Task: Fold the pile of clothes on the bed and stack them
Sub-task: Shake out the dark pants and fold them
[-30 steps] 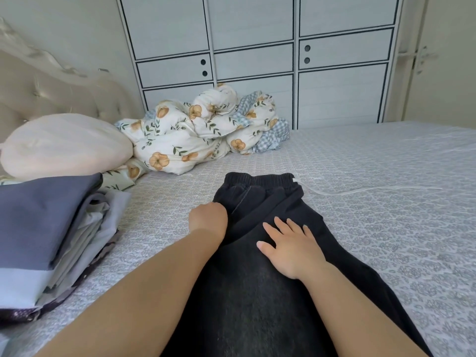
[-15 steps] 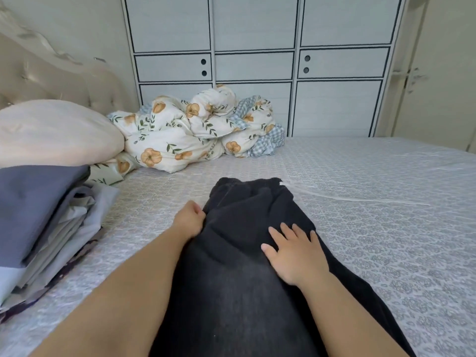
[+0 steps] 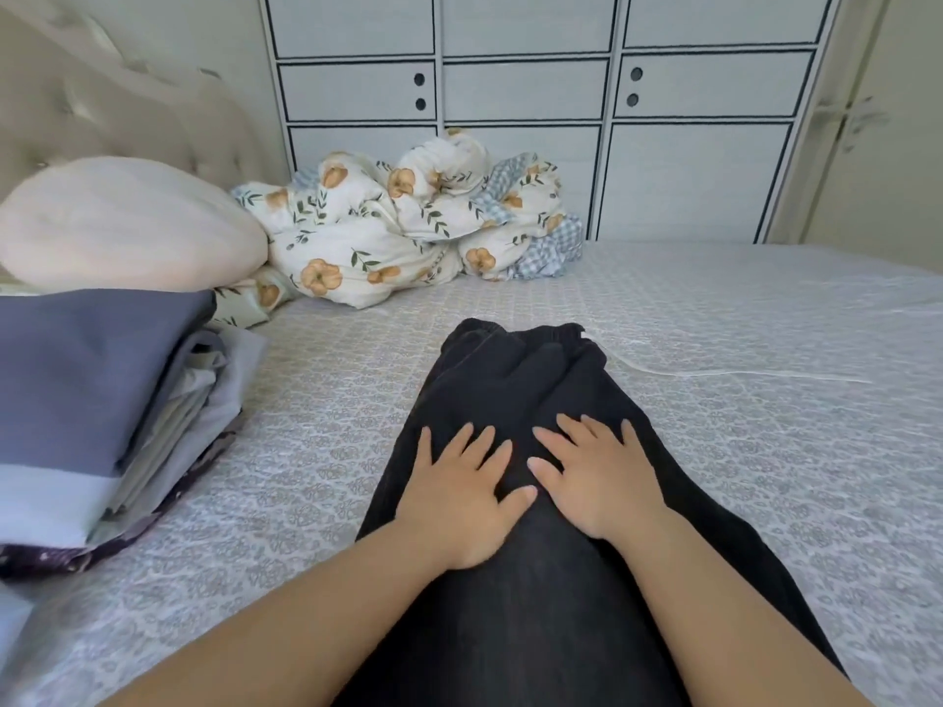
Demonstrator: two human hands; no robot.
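A pair of black trousers (image 3: 515, 380) lies lengthwise on the bed (image 3: 740, 451), waistband pointing away from me. My left hand (image 3: 459, 497) rests flat on the fabric with its fingers spread. Beside it, my right hand (image 3: 597, 477) also presses flat on the trousers, fingers straight. The two hands lie side by side near the middle of the garment. A stack of folded clothes (image 3: 97, 410), blue-grey on top, sits at the left of the bed.
A cream pillow (image 3: 122, 227) leans on the tufted headboard at the left. A crumpled floral duvet (image 3: 403, 227) lies at the far side against white wardrobe doors (image 3: 525, 89). A white cord (image 3: 735, 374) trails on the sheet to the right of the waistband.
My left hand let go of the trousers' left edge, opened and moved onto the fabric next to my right hand. The folded-over part near the waistband now lies flatter.
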